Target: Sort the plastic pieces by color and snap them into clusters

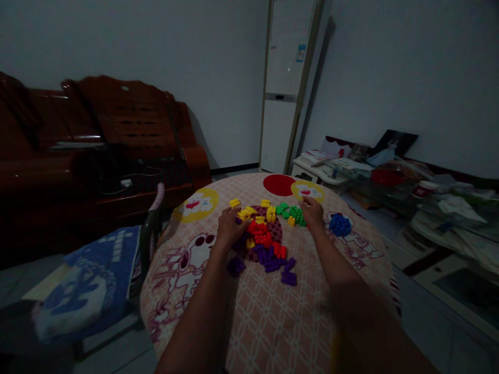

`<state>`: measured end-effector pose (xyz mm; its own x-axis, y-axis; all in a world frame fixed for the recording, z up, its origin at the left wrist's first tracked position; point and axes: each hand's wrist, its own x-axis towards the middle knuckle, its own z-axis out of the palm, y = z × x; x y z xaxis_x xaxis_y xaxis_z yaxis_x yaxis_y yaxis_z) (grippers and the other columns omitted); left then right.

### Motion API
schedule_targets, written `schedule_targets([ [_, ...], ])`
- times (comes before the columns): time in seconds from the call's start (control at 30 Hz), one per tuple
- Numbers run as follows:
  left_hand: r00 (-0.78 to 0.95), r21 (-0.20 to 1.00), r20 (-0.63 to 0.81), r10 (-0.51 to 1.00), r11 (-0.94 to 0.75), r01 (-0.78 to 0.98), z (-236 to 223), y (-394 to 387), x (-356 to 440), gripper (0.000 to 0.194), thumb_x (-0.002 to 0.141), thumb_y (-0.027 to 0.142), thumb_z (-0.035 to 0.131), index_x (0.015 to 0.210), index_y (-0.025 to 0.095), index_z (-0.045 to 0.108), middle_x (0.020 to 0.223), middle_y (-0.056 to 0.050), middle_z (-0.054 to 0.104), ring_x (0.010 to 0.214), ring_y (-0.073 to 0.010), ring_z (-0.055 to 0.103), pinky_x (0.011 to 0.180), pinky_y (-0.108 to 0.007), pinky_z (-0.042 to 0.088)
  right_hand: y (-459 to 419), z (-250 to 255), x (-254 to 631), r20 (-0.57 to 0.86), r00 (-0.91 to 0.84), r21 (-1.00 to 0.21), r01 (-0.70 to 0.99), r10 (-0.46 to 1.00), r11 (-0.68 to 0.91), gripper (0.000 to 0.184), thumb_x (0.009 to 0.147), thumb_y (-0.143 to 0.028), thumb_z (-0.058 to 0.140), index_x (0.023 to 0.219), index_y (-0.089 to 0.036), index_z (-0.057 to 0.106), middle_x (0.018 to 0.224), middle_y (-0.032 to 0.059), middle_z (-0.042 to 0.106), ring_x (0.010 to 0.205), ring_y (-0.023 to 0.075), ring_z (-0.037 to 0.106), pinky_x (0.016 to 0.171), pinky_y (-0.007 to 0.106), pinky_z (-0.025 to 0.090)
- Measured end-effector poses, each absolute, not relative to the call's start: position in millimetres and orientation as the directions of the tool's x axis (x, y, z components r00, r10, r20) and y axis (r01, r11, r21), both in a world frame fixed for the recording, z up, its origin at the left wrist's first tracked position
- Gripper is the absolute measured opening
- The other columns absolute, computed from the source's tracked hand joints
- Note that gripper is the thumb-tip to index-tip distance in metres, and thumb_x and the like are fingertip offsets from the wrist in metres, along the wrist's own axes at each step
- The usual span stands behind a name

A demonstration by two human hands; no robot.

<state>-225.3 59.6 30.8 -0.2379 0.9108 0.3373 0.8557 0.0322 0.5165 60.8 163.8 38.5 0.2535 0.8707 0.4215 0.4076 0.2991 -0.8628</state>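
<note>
Yellow blocks (246, 213) lie by the fingers of the curled left hand (230, 225), while the right hand (313, 212) is bent beside the green blocks (298, 216) (whether either pinches anything, I cannot tell), and between them the red blocks (259, 234), nearer the left hand, trail from far left to near right.

Purple block (238, 221) partly hidden by left hand (229, 227)

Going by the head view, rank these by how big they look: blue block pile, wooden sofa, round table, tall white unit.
1. Round table, helped by nearness to the camera
2. Wooden sofa, cut off at left
3. Tall white unit
4. Blue block pile
</note>
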Motion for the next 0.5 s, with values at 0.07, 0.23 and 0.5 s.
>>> schedule_targets([
  [0.07,-0.232,0.491,0.204,0.951,0.106,0.865,32.9,53.6,-228.9,0.072,0.076,0.051,0.073,0.138,0.02,0.054,0.138,-0.017,0.054,0.127,-0.0347,0.053,0.105,-0.042,0.044,179.3,33.7,79.6,0.321,0.29,-0.87,0.466,0.902,0.16,0.04,0.075,-0.041,0.064,0.104,-0.015,0.075,0.112,0.0124,0.074,0.109,0.0296,0.066,0.1,0.045,0.05],
  [0.23,-0.193,0.491,0.026,0.981,0.156,0.857,26.9,47.3,-229.8,0.086,0.071,0.046,0.079,0.146,0.021,0.044,0.134,-0.017,0.056,0.116,-0.0317,0.061,0.096,-0.038,0.048,180.4,18.0,59.3,0.183,0.087,-0.874,0.471,0.979,0.121,0.03,0.079,-0.04,0.061,0.095,-0.019,0.076,0.102,0.0076,0.077,0.101,0.0248,0.069,0.095,0.041,0.052],
  [0.5,-0.273,0.736,0.27,0.923,-0.015,0.677,1.8,71.6,-224.1,0.066,0.08,0.023,0.067,0.143,0.016,0.048,0.139,-0.017,0.058,0.128,-0.0307,0.056,0.11,-0.045,0.043,105.6,31.6,-24.3,0.239,-0.573,-0.876,0.222,0.784,0.429,0.038,0.087,-0.048,0.058,0.11,-0.023,0.076,0.118,0.0049,0.074,0.116,0.026,0.065,0.105,0.046,0.046],
])
